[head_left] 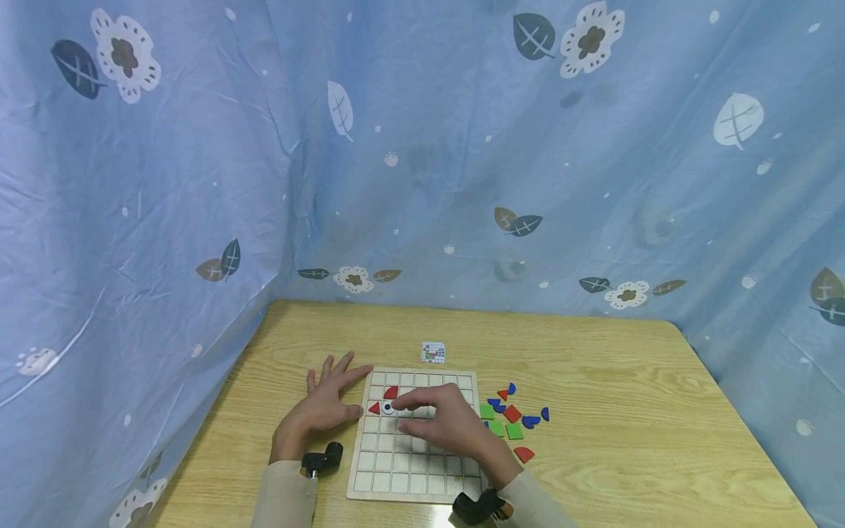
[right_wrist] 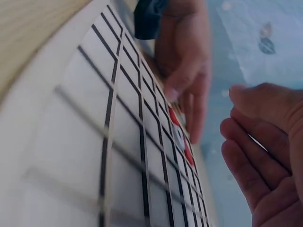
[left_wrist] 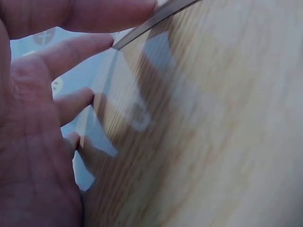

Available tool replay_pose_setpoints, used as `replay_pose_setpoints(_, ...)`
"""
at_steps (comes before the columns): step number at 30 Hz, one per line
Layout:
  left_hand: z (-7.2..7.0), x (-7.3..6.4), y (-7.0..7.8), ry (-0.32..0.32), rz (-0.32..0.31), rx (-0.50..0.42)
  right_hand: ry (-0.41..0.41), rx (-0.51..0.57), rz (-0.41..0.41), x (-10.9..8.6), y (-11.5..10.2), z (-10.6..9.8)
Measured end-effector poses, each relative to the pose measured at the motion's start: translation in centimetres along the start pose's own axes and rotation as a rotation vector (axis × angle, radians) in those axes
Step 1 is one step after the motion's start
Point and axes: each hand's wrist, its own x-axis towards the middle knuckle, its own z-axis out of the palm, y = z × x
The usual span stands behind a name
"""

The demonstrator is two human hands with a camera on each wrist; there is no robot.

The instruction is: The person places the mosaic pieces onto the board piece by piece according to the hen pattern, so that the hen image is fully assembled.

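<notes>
A wooden grid board [head_left: 383,463] with white square cells lies on the table. In its upper left cells sit a red triangle [head_left: 374,408], a white square piece with a black-and-white eye [head_left: 387,408] and a red quarter-circle [head_left: 392,392]. My left hand [head_left: 323,405] has its fingers spread, with thumb and index fingertips right at the board's left edge. Over the board is my right hand [head_left: 449,425], thumb and index finger apart close to the eye piece. Nothing shows between the thumb and fingers of the right hand [right_wrist: 265,137] in the right wrist view.
Right of the board lie loose pieces: green squares [head_left: 514,431], a red square [head_left: 512,413], blue half-circles [head_left: 530,422] and a red quarter-circle [head_left: 524,455]. A small printed card [head_left: 433,352] lies beyond the board. A blue patterned curtain [head_left: 422,161] hangs behind the table [head_left: 627,411].
</notes>
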Motion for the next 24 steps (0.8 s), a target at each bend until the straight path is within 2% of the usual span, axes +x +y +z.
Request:
replay_pose_setpoints(3, 0.0, 0.0, 0.0, -0.001, 0.002, -0.007, 0.044, 0.046, 0.044, -2.5, 0.6, -1.1)
replay_pose_setpoints(10, -0.1, 0.0, -0.1, -0.005, 0.004, -0.008, 0.171, 0.048, 0.114, -8.8, 2.1, -4.2)
replay_pose_setpoints(14, -0.2, 0.0, -0.2, -0.003, -0.002, 0.0, 0.23, 0.131, 0.241, -11.9, 2.8, -5.9)
replay_pose_setpoints(17, -0.2, 0.1, -0.2, -0.004, -0.002, 0.002, 0.261, 0.165, 0.319, -13.8, 3.2, -7.1)
replay_pose_setpoints(24, 0.0, 0.1, -0.1, -0.006, 0.0, -0.005, 0.362, 0.111, 0.437, -17.0, 3.3, -9.4)
